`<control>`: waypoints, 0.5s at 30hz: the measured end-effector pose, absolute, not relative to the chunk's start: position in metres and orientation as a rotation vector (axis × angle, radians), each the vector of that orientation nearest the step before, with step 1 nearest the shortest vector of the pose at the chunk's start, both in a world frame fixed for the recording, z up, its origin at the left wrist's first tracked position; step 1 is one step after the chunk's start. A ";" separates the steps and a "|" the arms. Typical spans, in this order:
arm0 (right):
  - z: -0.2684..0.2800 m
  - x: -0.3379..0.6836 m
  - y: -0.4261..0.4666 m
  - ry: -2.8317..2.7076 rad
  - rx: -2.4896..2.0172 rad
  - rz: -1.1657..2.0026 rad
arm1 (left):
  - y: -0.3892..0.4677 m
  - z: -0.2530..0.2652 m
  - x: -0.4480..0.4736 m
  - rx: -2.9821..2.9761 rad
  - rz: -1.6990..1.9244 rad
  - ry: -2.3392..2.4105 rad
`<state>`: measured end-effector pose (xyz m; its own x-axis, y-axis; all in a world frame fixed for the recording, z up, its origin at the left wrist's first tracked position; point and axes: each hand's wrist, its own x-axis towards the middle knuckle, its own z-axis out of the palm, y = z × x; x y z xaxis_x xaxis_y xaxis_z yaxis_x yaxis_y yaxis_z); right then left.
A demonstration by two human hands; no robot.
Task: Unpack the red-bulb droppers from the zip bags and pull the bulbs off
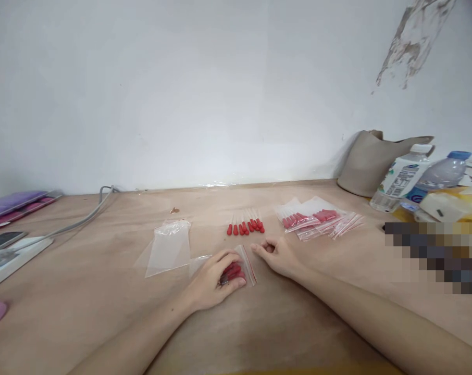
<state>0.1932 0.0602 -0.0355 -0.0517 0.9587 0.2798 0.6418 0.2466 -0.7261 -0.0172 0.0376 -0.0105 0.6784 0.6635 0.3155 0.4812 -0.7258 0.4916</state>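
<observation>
My left hand (pixel 216 281) is closed over a clear zip bag (pixel 248 268) with red-bulbed droppers (pixel 234 272) inside; the palm and fingers hide part of them. The bag's red-striped zip end sticks out to the right. Just beyond that end, my right hand (pixel 277 255) rests on the table with loosely curled fingers, thumb apart, and nothing visible in it. Behind both hands lies a row of several loose droppers (pixel 246 227), red bulbs toward me. Filled zip bags (pixel 314 217) overlap at the right. Flat clear bags (pixel 169 249) lie left of my left hand.
Two plastic bottles (pixel 402 177) and a grey-beige container (pixel 367 161) stand at the back right beside yellow packaging (pixel 470 203). A grey cable (pixel 83 221), a phone (pixel 5 240) and purple packets (pixel 17 204) are at the left. A white wall (pixel 220 94) bounds the table's back.
</observation>
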 end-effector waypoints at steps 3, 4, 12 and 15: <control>-0.032 0.192 0.052 -1.909 -1.444 0.655 | 0.041 -0.010 -0.018 2.530 0.683 0.914; -0.031 0.190 0.050 -1.948 -1.422 0.698 | 0.042 -0.010 -0.018 2.544 0.678 0.906; -0.029 0.182 0.056 -1.933 -1.348 1.002 | 0.072 -0.008 -0.015 2.764 0.625 0.816; -0.029 0.183 0.058 -1.923 -1.308 1.071 | 0.081 -0.012 -0.012 2.880 0.608 0.764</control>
